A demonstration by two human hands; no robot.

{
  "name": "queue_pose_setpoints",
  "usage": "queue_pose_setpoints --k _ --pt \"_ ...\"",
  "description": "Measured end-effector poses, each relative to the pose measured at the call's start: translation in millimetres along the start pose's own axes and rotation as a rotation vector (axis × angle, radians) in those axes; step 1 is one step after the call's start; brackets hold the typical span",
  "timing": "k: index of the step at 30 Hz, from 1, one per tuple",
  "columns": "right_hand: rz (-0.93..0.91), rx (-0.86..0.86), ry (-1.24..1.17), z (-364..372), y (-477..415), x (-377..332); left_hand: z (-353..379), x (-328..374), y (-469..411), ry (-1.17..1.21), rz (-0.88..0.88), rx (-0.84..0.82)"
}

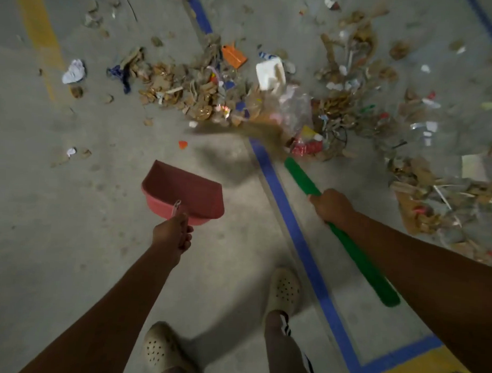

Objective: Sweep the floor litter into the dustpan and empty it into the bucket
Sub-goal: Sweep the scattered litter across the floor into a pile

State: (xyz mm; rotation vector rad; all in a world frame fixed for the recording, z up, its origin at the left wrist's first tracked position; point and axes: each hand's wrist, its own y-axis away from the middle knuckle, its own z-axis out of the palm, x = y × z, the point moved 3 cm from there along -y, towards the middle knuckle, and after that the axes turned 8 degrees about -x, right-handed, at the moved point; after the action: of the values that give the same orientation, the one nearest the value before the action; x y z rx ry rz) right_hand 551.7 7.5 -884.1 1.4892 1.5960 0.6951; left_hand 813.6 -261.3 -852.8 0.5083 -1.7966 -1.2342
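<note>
Litter [203,92]: heaped across the far stretch of the blue line [293,224] and spread to both sides of it. It is mostly torn brown card, paper scraps and plastic wrap, with a white tub [269,72] just left of the line.
Handling: judged light, loose and dry. Scraps should slide easily on the smooth floor [71,208] but may scatter or lift under a hard stroke. The tub and film bags look bulky for the pan mouth.
Dustpan [183,189]: left of the blue line, near side of the heap, mouth turned toward the litter, nothing showing inside. It looks like stiff, light plastic, best held by the rear handle.
Left hand [172,234]: left of the blue line, fingers curled round the dustpan's handle.
Broom [303,178]: green handle runs along the right side of the blue line, and the blurred bristles meet the heap's near edge right at the line.
Right hand [332,206]: right of the blue line, fingers wrapped round the handle about midway.
Open room: bare floor left of the blue line, between pan and heap, gives space to set the lip flat.
Edges: more litter crowds the far right of the line. The person's clogs [284,288] stand just left of the line, close behind the pan.
Bucket: not in view.
</note>
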Motion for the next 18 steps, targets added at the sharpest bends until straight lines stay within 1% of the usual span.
queue_pose_setpoints --k 3,5,8,12,14,16,18 --pt "0.024 0.126 -0.271 -32 -6 -12 20 24 8 -0.009 0.052 -0.03" --pt "-0.003 0.206 -0.374 -53 -5 -14 26 36 12 -0.035 0.07 -0.037" --pt "-0.043 0.241 -0.429 -80 6 -16 32 45 17 -0.063 0.081 -0.029" --pt "-0.13 0.193 -0.466 -93 23 -21 41 49 24 -0.054 0.076 -0.008" --pt "-0.14 0.154 -0.485 -90 28 -24 46 49 28 -0.044 0.073 -0.005" --pt "-0.156 0.143 -0.457 -82 34 -30 48 48 29 -0.035 0.066 -0.006" --pt "-0.179 0.152 -0.368 -72 42 -39 47 47 29 -0.027 0.056 -0.008"
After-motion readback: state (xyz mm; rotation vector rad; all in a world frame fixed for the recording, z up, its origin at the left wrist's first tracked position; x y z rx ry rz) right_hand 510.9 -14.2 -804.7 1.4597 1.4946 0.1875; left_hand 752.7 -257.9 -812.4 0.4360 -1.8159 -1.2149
